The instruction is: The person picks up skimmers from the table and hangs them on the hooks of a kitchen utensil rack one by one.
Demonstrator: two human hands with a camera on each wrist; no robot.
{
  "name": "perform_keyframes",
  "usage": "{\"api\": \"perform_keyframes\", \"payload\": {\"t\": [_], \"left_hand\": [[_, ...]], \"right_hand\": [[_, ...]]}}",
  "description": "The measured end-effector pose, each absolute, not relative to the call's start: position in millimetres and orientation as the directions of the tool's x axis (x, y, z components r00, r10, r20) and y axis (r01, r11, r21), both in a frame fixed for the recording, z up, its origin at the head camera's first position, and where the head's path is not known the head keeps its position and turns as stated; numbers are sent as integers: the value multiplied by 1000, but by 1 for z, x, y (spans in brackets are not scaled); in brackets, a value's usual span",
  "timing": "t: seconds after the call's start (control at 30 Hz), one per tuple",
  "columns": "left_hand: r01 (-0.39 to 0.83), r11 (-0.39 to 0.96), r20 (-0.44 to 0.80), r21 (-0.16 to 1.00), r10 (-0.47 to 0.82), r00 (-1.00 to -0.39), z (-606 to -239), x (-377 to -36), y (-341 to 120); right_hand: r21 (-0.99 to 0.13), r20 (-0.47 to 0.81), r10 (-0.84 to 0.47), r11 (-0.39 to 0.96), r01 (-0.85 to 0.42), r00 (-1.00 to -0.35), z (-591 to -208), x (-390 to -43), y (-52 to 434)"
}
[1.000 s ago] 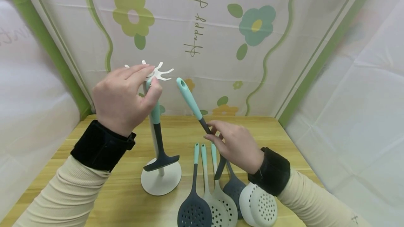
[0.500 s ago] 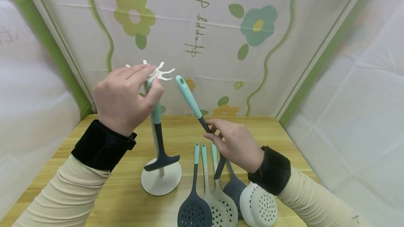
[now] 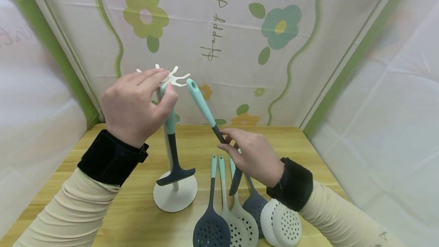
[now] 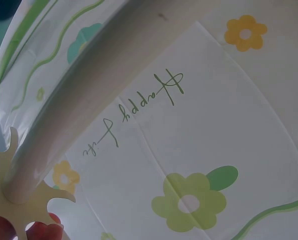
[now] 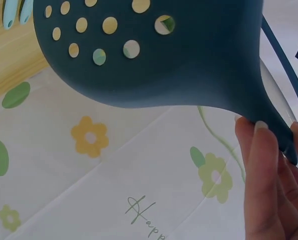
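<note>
**Slotted spoon held beside the hook rack**

Nearest the camera, several utensils lie side by side on the wooden desk (image 3: 103, 201): a dark perforated skimmer (image 3: 210, 230), two pale ones just right of it, a dark ladle (image 3: 254, 203) and a white perforated spoon (image 3: 282, 224), their mint handles pointing away from the person.

Just beyond them the right hand (image 3: 255, 157) pinches the dark neck of a slotted spoon (image 3: 202, 106); its fingers (image 5: 261, 165) are curled round the stem where it widens into the bowl. The spoon is tilted, its mint handle end raised up and to the left, close beside the white hook crown (image 3: 171, 77) of the rack but apart from it. In the right wrist view the dark holed bowl fills the upper frame.

To the left stands the rack, its round white base (image 3: 175, 197) on the desk. A dark spatula (image 3: 173, 159) with a mint handle hangs along the pole. The left hand (image 3: 133, 106) is raised at the top of the rack, fingers (image 4: 44, 231) pinching at the crown and the spatula's handle end.

Behind everything hangs a flowered cloth backdrop (image 3: 240, 37).
</note>
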State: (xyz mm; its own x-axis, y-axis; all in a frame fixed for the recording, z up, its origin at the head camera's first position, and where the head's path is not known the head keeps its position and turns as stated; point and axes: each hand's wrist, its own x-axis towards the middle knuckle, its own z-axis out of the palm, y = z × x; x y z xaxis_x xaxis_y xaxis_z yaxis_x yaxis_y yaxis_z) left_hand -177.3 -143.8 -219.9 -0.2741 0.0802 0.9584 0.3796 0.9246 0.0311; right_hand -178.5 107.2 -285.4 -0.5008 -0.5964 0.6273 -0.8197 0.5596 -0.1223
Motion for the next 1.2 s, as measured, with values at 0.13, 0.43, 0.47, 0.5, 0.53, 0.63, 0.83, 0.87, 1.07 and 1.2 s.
{"api": "perform_keyframes", "payload": {"t": [0.13,0.43,0.47,0.5,0.53,0.63,0.83,0.87,1.07,1.2], "left_hand": [[380,925,958,31,80,-275,-219,-177,-144],[389,920,959,40,73,-273,-220,-178,-143],[389,920,959,40,74,-273,-220,-178,-143],[389,920,959,40,75,-274,-220,-178,-143],[389,920,959,40,75,-275,-220,-178,-143],[388,921,957,38,78,-280,-220,-178,-143],[387,921,955,33,85,-285,-220,-178,-144],[386,922,955,32,86,-285,-220,-178,-144],[381,924,953,23,95,-289,-219,-178,-145],[378,925,950,22,98,-296,-219,-178,-145]], "right_hand": [[-122,630,-598,555,-823,-496,-285,-179,104],[-139,613,-596,565,-813,-519,-285,-180,100],[-141,613,-594,566,-812,-520,-286,-180,100],[-142,614,-594,566,-812,-521,-286,-180,99],[-141,614,-594,565,-813,-520,-286,-181,99],[-140,616,-596,560,-816,-515,-287,-181,98],[-144,610,-605,550,-823,-511,-288,-181,95],[-147,608,-606,550,-822,-513,-288,-181,94],[-163,600,-605,548,-820,-523,-289,-182,90],[-184,590,-597,557,-810,-544,-291,-181,86]]}}
